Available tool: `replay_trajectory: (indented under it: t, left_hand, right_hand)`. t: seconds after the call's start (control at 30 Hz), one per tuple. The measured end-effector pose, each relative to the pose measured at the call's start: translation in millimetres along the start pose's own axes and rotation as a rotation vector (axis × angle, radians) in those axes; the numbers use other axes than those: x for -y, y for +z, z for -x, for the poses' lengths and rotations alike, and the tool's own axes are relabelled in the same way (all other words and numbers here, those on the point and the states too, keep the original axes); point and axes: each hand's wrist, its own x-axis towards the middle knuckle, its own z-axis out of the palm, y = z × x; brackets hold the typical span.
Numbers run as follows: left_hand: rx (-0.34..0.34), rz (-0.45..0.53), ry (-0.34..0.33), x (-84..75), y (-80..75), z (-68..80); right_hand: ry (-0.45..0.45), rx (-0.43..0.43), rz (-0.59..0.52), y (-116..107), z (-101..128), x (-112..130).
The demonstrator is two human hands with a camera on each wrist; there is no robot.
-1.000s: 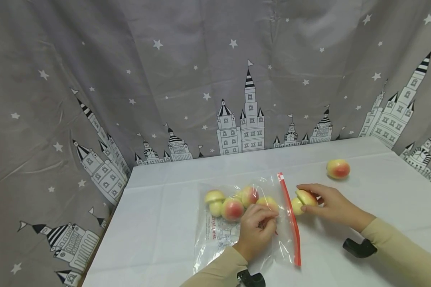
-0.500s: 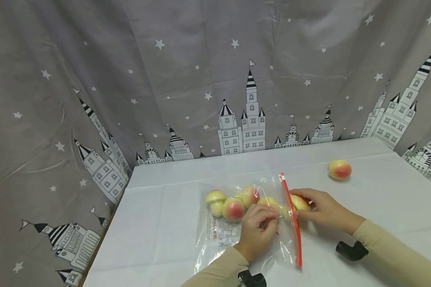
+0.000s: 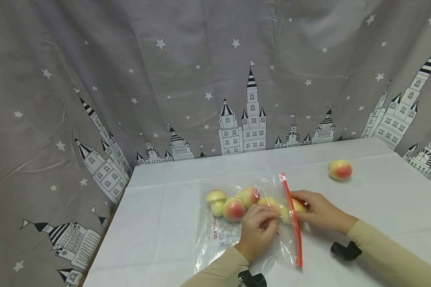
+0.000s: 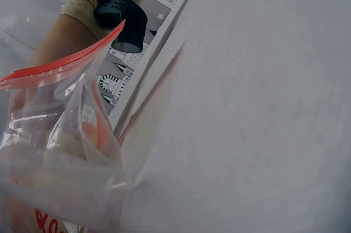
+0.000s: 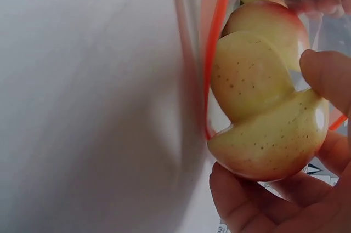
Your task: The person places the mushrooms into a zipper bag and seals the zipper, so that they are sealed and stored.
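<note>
A clear zip bag (image 3: pixel 222 255) with a red zip edge (image 3: pixel 298 243) lies on the white table, its mouth toward the right. Several yellow-and-red toy fruits (image 3: pixel 234 209) are inside. Over the bag, my left hand (image 3: pixel 256 231) pinches the upper film with curled fingers. At the mouth, my right hand (image 3: pixel 321 211) grips a toy fruit (image 5: pixel 274 140) made of two halves set askew, thumb on one side and fingers underneath. Its front half is inside the red edge, close against another fruit (image 5: pixel 271 30). In the left wrist view the bag (image 4: pixel 66 134) bulges upward.
One loose toy fruit (image 3: pixel 340 170) lies at the back right of the white table (image 3: pixel 154 227). A grey curtain (image 3: pixel 186 79) printed with castles and stars hangs behind. Black wrist cameras (image 3: pixel 346 251) sit on both sleeves.
My right hand has moved left, carrying the askew toy fruit from just outside the red edge into the bag's mouth. My left hand stays in place on the film.
</note>
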Motion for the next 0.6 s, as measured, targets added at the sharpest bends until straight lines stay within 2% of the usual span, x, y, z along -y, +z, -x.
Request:
replay_trajectory:
  t: [0.37,0.6]
  left_hand:
    - [-0.011,0.004,0.029,1.0,2.1,0.7]
    - [-0.007,0.009,0.027,-0.8,1.7,-1.5]
  right_hand:
    - [-0.037,-0.032,0.003,5.7,-4.4,1.9]
    - [0.014,-0.008,-0.043,9.2,-7.6,5.9]
